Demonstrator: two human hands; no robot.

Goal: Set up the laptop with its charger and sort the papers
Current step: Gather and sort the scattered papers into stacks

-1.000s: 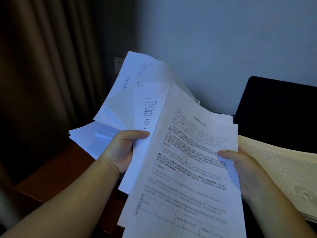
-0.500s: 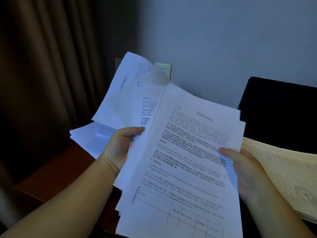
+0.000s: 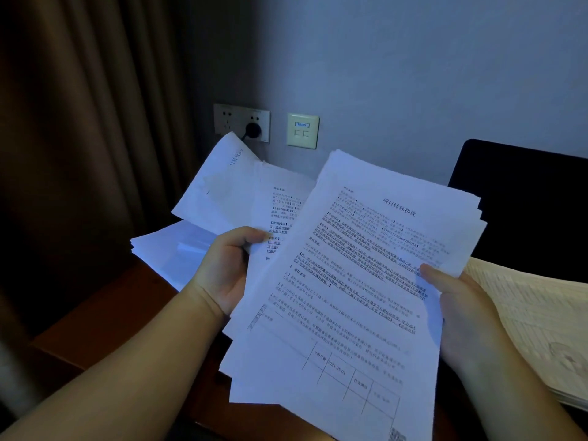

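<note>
Two hand grips pinch tilted papers (image 3: 350,281), tops pointing up-right: left hand (image 3: 222,268), right hand (image 3: 458,310).

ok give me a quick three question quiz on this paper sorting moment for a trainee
1. True or false: both hands hold papers.
2. What is plugged into the wall socket: A) nothing B) a black plug C) a white lamp?
3. Which hand holds the sheaf with the table at its foot?

Key:
1. True: the left hand and right hand each grip sheets.
2. B: black plug in the wall socket.
3. The right hand, on the front sheaf.
</note>
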